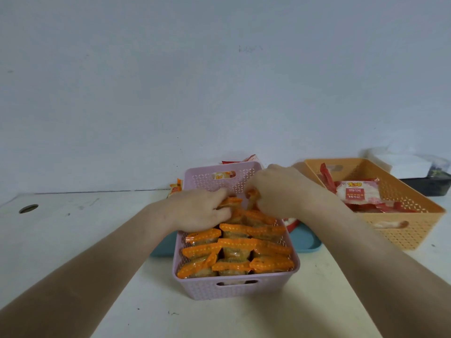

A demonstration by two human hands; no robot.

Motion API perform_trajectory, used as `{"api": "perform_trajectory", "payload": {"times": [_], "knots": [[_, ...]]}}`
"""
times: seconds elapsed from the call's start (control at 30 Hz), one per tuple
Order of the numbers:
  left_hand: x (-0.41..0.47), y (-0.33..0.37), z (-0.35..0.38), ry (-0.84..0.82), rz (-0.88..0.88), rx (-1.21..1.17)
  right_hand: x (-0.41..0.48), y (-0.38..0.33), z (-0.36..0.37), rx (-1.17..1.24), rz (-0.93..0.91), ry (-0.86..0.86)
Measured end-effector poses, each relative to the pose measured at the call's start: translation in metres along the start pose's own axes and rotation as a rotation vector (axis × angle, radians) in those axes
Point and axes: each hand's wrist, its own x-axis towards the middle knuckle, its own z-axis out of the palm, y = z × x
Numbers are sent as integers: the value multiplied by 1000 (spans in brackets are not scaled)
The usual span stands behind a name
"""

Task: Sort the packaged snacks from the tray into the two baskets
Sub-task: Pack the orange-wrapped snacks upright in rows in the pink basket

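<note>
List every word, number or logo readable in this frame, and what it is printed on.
"151", then one unclear character: on the red-and-white packet in the orange basket.
Two white Chinese characters and a yellow logo above that, same packet: too blurred to read with certainty.
Yellow logo on the far packet, seen through the pink basket handle slot: too blurred.
No legible text on the orange-sealed packets in the pink basket.

— Anything legible?
— On the red-and-white snack packet [357, 192] in the orange basket [402, 230], right of frame: "雪饼", with "151" and one more character below.
— The yellow logo above it?
— Too blurred. So is the logo on the packet [223, 175] seen through the pink basket [231, 291] handle slot.
</note>
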Motion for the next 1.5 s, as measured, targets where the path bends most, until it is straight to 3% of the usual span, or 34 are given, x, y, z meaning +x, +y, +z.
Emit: {"api": "perform_trajectory", "payload": {"times": [0.2, 0.4, 0.57, 0.63, 0.7, 0.77, 0.9, 1.03, 1.13, 1.23, 1.37, 1.5], "knots": [[-6, 4, 3, 75, 58, -79, -5, -8, 34, -1, 29, 37], [-9, 5, 6, -22, 37, -61, -9, -7, 50, 112, -14, 126], [-11, 7, -16, -248, -31, -361, -7, -3, 40, 286, -3, 45], [-9, 4, -28, -166, -3, -440, -1, 2, 29, 390, 5, 49], [1, -4, -37, 64, -29, -487, 6, 10, 20, 407, 50, 145], [14, -10, -43, 155, -55, -418, 15, 17, 13, 330, 79, 195], [50, -17, -33, -161, -19, -11, 40, 18, 12, 64, 18, 48], [72, -19, -10, -247, -14, 87, 55, 16, 27, 44, -51, -47], [67, -18, -10, -186, 48, 46, 50, 16, 31, 143, -69, -57], [52, -20, -21, 29, 69, -7, 42, 17, 28, 254, -51, 31], [23, -22, -29, 251, 30, 109, 29, 9, 18, 335, -81, 93], [-6, -24, -27, 280, -5, 28, 21, 5, 24, 265, -98, 76]]}}
